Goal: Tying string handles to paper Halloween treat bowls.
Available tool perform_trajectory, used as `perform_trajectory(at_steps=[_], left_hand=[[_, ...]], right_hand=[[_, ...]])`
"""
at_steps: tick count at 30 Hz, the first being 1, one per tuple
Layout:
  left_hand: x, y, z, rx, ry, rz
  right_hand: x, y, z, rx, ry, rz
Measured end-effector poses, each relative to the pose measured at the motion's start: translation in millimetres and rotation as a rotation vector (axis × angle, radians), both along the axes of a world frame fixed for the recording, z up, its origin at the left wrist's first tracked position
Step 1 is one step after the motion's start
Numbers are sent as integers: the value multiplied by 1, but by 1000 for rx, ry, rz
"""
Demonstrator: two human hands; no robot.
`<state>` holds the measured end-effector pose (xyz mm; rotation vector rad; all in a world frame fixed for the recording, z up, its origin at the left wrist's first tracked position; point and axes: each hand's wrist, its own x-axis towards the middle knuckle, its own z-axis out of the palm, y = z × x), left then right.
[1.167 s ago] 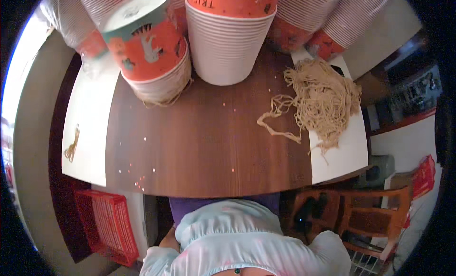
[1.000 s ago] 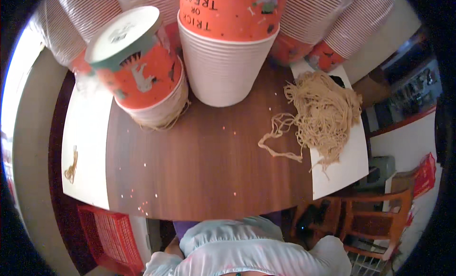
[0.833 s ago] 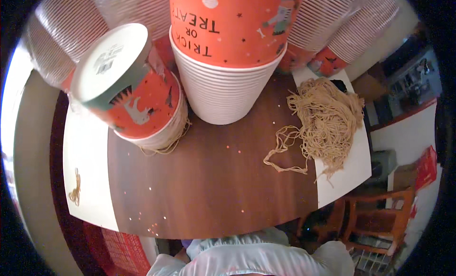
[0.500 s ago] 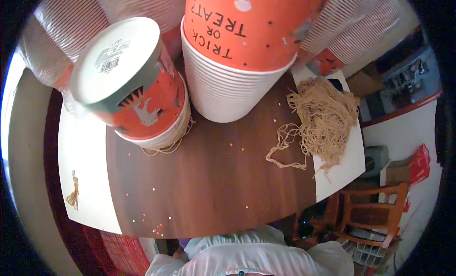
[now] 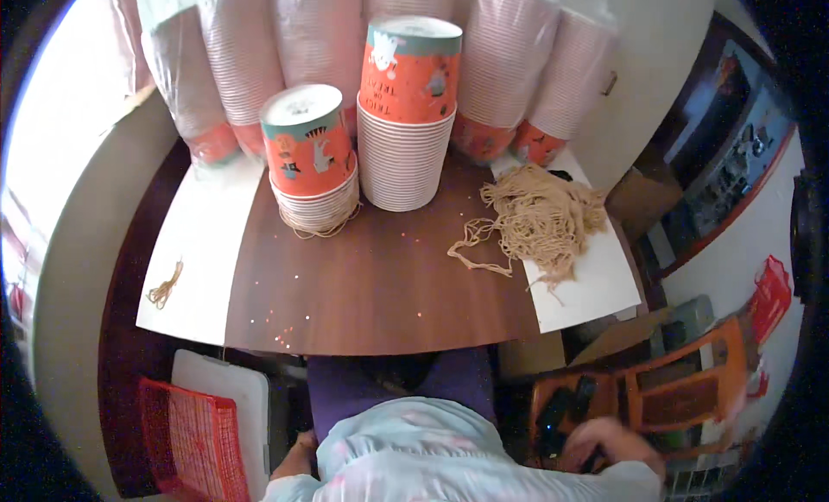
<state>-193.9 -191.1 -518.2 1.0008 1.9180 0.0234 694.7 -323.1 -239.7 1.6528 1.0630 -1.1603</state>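
Observation:
My left hand (image 5: pixel 300 454) hangs low beside my left thigh, off the table, its fingers mostly hidden. My right hand (image 5: pixel 602 439) is low on the right, by the orange wooden chair (image 5: pixel 682 390). It looks bent and is smeared, with something dark under it; its fingers cannot be made out. On the table, a short stack of upside-down paper cups (image 5: pixel 311 157) has tan string (image 5: pixel 332 224) looped around its lower rims. A taller stack of the same cups (image 5: pixel 404 157) stands beside it. A tangled heap of tan string (image 5: pixel 548 217) lies at the right.
Several plastic-wrapped cup stacks (image 5: pixel 315 44) line the back of the brown-and-white table (image 5: pixel 380 295). A small string bundle (image 5: pixel 165 284) lies at the left, and tiny specks dot the tabletop. A red basket (image 5: pixel 194 437) stands below left. Dark objects (image 5: pixel 561 407) rest on the chair seat.
My view has drawn back, so the table and cups look smaller and farther off. Both hands show more now, the right one beside the chair. The cup stacks and string appear unmoved.

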Motion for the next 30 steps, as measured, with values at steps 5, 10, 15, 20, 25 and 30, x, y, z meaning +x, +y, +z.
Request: perform_trajectory(at_steps=[5,10,15,20,25,30], left_hand=[[28,19,60,442,-166,-82],[106,73,327,417,-451,-280],[177,144,451,1067,-672,-282],[211,261,477,1366,-402,-114],[234,340,495,1583,-45,-62],[261,372,504,1579,109,193]], right_hand=[[-184,250,192,642,19,537],[-382,359,347,1836,722,422],[-471,489,367,2288,585,553],[-510,554,346,2258,514,521],[-511,565,368,2211,629,686],[-522,572,377,2010,703,676]])
